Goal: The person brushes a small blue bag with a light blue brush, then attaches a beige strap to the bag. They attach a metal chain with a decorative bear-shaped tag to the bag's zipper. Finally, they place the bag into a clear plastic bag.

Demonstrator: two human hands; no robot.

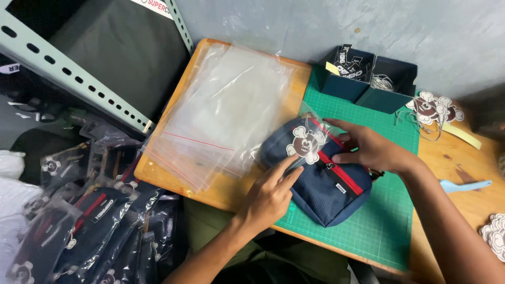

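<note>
Wooden table [236, 197]; green cutting mat [384, 221] at 4 o'clock. Clear zip bags [221, 113] stacked at 11. Navy pouch [329, 192] centre, partly sleeved in plastic. Left hand [268, 197] fingers extended, pressing; right hand [371, 150] open, steadying. Bagging step; next likely needs sliding pouch fully in.

navy red-zipped pouch [321, 184] flat on green mat [379, 226]

Single head-worn view, looking steeply down from close above the wooden table [221, 194]. The near edge crosses the lower frame; the grey wall [315, 26] bounds the far edge, and a metal shelf upright [73, 79] occupies the upper left.
</note>
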